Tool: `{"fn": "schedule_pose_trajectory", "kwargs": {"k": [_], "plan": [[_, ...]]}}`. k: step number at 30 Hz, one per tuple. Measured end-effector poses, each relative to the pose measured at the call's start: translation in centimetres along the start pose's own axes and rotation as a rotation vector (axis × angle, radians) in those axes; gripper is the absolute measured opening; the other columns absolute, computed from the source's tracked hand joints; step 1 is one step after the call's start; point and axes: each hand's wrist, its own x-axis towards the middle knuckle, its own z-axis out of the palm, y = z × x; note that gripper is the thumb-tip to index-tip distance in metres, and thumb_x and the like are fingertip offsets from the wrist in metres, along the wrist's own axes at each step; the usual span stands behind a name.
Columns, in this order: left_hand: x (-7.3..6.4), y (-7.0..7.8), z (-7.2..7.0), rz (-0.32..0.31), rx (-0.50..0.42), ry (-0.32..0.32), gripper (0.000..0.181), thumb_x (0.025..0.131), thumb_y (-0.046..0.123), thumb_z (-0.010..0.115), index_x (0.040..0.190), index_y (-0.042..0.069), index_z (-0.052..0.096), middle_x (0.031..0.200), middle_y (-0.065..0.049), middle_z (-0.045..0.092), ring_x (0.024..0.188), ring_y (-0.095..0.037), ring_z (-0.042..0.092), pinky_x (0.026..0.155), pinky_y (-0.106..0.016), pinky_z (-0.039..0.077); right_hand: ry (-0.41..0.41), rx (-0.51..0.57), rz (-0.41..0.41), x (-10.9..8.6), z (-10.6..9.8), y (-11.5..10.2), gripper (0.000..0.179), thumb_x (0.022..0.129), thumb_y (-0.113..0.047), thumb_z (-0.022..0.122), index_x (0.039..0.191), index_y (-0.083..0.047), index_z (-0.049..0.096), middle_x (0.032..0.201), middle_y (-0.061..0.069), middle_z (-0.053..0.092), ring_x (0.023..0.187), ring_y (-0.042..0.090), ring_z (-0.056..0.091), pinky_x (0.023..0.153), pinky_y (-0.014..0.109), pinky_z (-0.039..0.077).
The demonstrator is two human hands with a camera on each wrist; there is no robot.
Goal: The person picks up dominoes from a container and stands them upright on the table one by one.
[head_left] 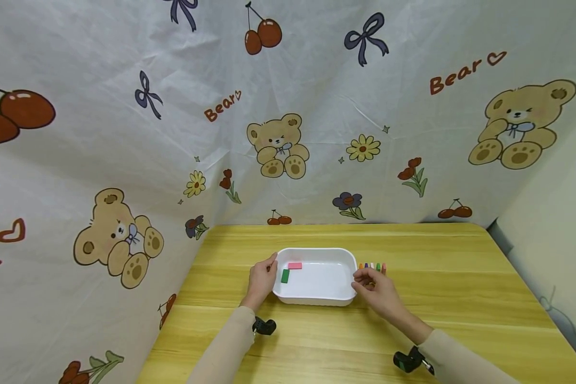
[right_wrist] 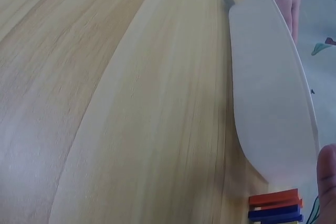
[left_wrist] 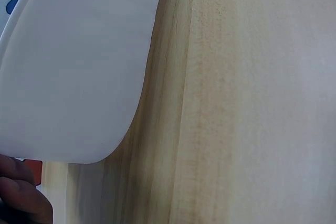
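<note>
A white rectangular tray [head_left: 317, 301] rests on the wooden table. Inside it, toward the left, lie a pink block [head_left: 295, 265] and a green block [head_left: 285, 276]. My left hand [head_left: 262, 280] grips the tray's left end by the rim; part of it also shows in the left wrist view, at the tray's corner. At the opposite end, my right hand [head_left: 378, 292] is close to the rim with fingers bent and thumb apart, and nothing shows between them. In the right wrist view its thumb [right_wrist: 327, 174] appears beside the rim; contact is unclear.
Several small coloured blocks [head_left: 366, 265] stand in a row just right of the tray, partly hidden behind the right hand. Orange [right_wrist: 274, 198] and blue [right_wrist: 274, 214] ones show close up. A bear-print cloth [head_left: 317, 106] hangs behind and left of the table [head_left: 317, 346].
</note>
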Motion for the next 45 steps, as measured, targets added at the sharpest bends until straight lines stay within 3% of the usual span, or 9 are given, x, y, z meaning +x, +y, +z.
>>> {"fn": "schedule_pose_trajectory", "kwargs": {"k": [10, 17, 30, 45], "plan": [[0.0, 0.1, 0.0, -0.015, -0.012, -0.004, 0.035, 0.106, 0.023, 0.059, 0.139, 0.011, 0.065, 0.14, -0.01, 0.066, 0.131, -0.028, 0.062, 0.103, -0.044, 0.057, -0.048, -0.014, -0.033, 0.9, 0.9, -1.2, 0.021, 0.092, -0.005, 0.077, 0.11, 0.0, 0.069, 0.097, 0.006, 0.07, 0.089, 0.013, 0.064, 0.074, 0.019, 0.056], [-0.2, 0.2, 0.0, -0.026, -0.004, -0.011, 0.035, 0.106, 0.021, 0.059, 0.139, 0.013, 0.065, 0.141, -0.009, 0.065, 0.13, -0.027, 0.063, 0.102, -0.042, 0.057, -0.104, 0.001, -0.029, 1.5, 2.1, -1.9, 0.023, 0.091, -0.005, 0.077, 0.112, -0.001, 0.069, 0.102, 0.013, 0.071, 0.091, 0.016, 0.066, 0.075, 0.022, 0.058], [0.0, 0.0, 0.1, -0.041, -0.017, -0.01, 0.035, 0.106, 0.023, 0.059, 0.14, 0.014, 0.065, 0.142, -0.007, 0.065, 0.132, -0.026, 0.061, 0.103, -0.043, 0.056, -0.146, -0.022, 0.018, 3.1, 5.1, -2.9, 0.02, 0.089, -0.006, 0.078, 0.108, -0.008, 0.071, 0.098, 0.007, 0.072, 0.088, 0.013, 0.064, 0.072, 0.02, 0.055], [-0.1, 0.3, 0.0, -0.032, -0.005, -0.013, 0.035, 0.106, 0.022, 0.059, 0.14, 0.013, 0.065, 0.141, -0.008, 0.065, 0.132, -0.027, 0.061, 0.104, -0.044, 0.056, -0.19, -0.042, 0.007, 5.1, 7.4, -2.8, 0.019, 0.09, -0.01, 0.078, 0.109, -0.009, 0.071, 0.098, 0.003, 0.071, 0.088, 0.014, 0.066, 0.073, 0.021, 0.054]]}}
